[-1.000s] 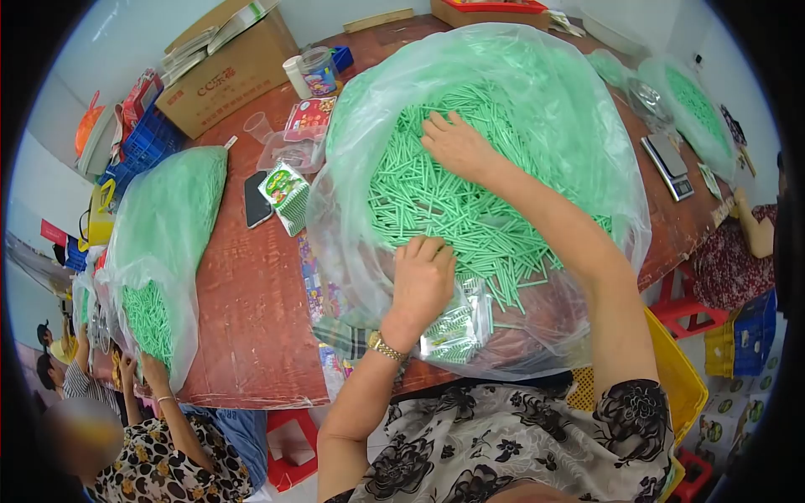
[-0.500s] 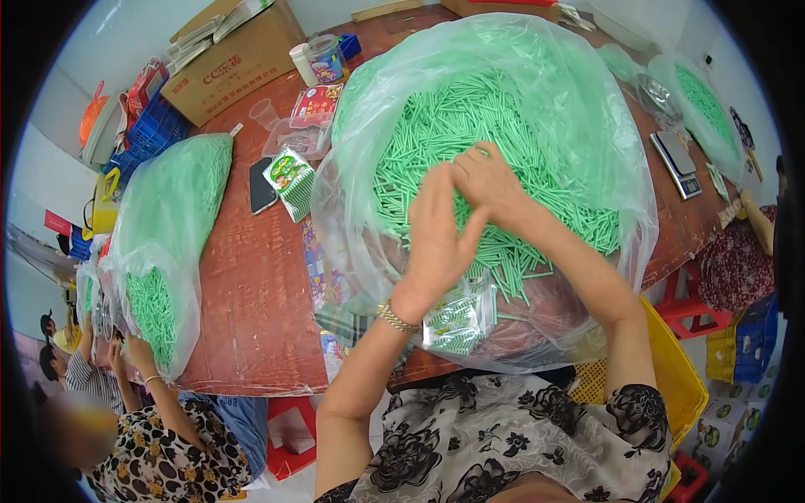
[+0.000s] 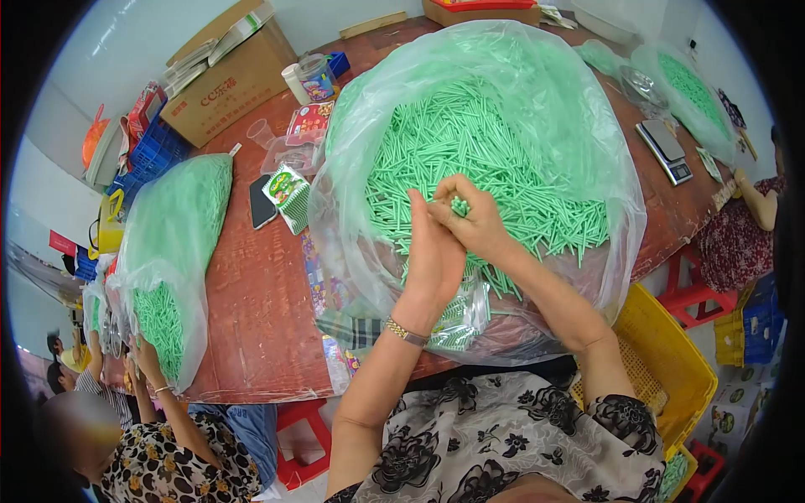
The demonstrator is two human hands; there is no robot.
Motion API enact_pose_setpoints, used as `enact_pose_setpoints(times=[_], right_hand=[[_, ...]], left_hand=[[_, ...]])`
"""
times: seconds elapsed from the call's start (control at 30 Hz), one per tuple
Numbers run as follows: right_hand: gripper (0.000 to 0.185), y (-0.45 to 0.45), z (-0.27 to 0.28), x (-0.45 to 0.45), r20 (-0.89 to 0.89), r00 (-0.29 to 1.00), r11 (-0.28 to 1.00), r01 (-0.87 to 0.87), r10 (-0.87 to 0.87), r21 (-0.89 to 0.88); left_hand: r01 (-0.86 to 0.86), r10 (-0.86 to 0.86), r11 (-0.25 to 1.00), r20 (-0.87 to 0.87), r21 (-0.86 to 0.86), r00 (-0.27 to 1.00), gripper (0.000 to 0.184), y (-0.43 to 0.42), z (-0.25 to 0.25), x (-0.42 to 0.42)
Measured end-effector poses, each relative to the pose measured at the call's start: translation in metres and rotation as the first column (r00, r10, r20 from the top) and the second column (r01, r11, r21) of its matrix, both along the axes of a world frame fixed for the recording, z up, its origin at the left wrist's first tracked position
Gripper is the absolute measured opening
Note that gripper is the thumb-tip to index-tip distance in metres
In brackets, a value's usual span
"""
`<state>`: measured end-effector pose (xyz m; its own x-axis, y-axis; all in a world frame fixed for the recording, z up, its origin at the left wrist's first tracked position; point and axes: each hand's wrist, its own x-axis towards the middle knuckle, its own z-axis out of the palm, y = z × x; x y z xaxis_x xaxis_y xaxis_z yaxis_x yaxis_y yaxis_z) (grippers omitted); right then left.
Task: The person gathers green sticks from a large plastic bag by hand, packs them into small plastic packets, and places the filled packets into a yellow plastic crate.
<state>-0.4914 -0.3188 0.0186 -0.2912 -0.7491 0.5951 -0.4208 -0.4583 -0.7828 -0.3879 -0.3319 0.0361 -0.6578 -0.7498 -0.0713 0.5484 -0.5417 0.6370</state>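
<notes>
A small bundle of thin green sticks [image 3: 459, 206] pokes out of my right hand [image 3: 480, 225], whose fingers are wrapped round it. My left hand [image 3: 433, 256] is held flat beside it, fingers stretched out and palm turned towards the bundle. Both hands are above a big clear plastic bag [image 3: 616, 193], its mouth spread wide over a heap of loose green sticks [image 3: 453, 126]. Under my wrists, green-and-white printed packets [image 3: 463, 314] lie at the bag's near edge, partly hidden by my left hand.
Left of the bag lie a phone [image 3: 262, 201] and a green-and-white packet [image 3: 288, 197]. Another filled bag [image 3: 180, 210] stands farther left, by a co-worker [image 3: 176, 444]. A small scale [image 3: 665, 151] is at the right. A yellow crate [image 3: 683, 360] stands beside me.
My right hand has turned and drawn slightly towards me, so the ends of the stick bundle now show. My left hand has shifted slightly lower, its fingers closer together.
</notes>
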Motion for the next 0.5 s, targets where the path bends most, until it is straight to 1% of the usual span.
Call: enact_pose_setpoints(times=[0.03, 0.07, 0.1, 0.13, 0.17, 0.23, 0.27, 0.3, 0.33, 0.37, 0.43, 0.47, 0.5], right_hand=[[0.023, 0.002, -0.002, -0.002, 0.020, 1.000, 0.996, -0.026, 0.024, 0.084], [0.023, 0.003, -0.003, -0.004, 0.018, 1.000, 0.997, -0.026, 0.024, 0.078], [0.020, 0.003, -0.006, -0.006, -0.122, 0.993, 1.000, -0.002, 0.005, 0.020], [0.016, 0.003, -0.008, -0.007, -0.258, 0.966, 0.999, 0.015, -0.025, -0.038], [0.016, 0.002, -0.007, -0.007, -0.261, 0.965, 0.999, 0.019, -0.029, -0.040], [0.020, -0.002, -0.005, -0.006, -0.275, 0.957, 0.993, 0.072, -0.094, -0.088], [0.020, -0.004, -0.008, -0.008, -0.276, 0.956, 0.993, 0.074, -0.096, -0.088], [0.022, -0.008, -0.012, -0.011, -0.308, 0.938, 0.984, 0.128, -0.160, -0.122], [0.024, -0.010, -0.015, -0.012, -0.336, 0.915, 0.971, 0.179, -0.223, -0.158], [0.024, -0.008, -0.012, -0.010, -0.333, 0.916, 0.971, 0.179, -0.223, -0.160], [0.021, -0.001, -0.003, -0.007, -0.441, 0.861, 0.966, 0.203, -0.254, -0.159], [0.021, 0.000, -0.002, -0.008, -0.439, 0.862, 0.967, 0.202, -0.252, -0.158], [0.019, 0.001, -0.002, -0.011, -0.486, 0.831, 0.960, 0.198, -0.271, -0.198]], left_hand=[[0.000, 0.000, 1.000, -0.001, -0.008, 1.000, 0.084, -0.001, 0.005, 0.002], [0.027, -0.023, 0.997, -0.053, 0.071, 0.998, 0.078, -0.001, 0.010, 0.005], [0.059, -0.043, 0.987, -0.105, 0.150, 0.994, 0.073, -0.002, 0.012, 0.007], [-0.007, 0.023, 0.975, -0.072, 0.221, 0.997, 0.075, -0.005, 0.008, 0.004], [-0.002, 0.019, 0.975, -0.074, 0.220, 0.997, 0.075, -0.003, 0.012, 0.002], [-0.057, 0.059, 0.998, -0.096, 0.026, 0.994, 0.067, 0.005, 0.022, -0.002], [-0.055, 0.057, 0.998, -0.096, 0.027, 0.994, 0.067, 0.005, 0.018, -0.004], [-0.096, 0.094, 0.990, -0.021, -0.104, 0.995, 0.067, 0.004, 0.012, -0.005], [-0.126, 0.141, 0.964, 0.049, -0.236, 0.989, 0.073, 0.002, 0.005, -0.005], [-0.126, 0.142, 0.963, 0.052, -0.238, 0.989, 0.073, 0.001, -0.002, -0.006], [-0.162, 0.198, 0.963, 0.156, -0.216, 0.968, 0.076, 0.000, -0.014, -0.007], [-0.163, 0.199, 0.963, 0.159, -0.216, 0.967, 0.076, -0.002, -0.016, -0.007], [-0.138, 0.194, 0.958, 0.216, -0.251, 0.957, 0.076, -0.005, -0.018, -0.006]])
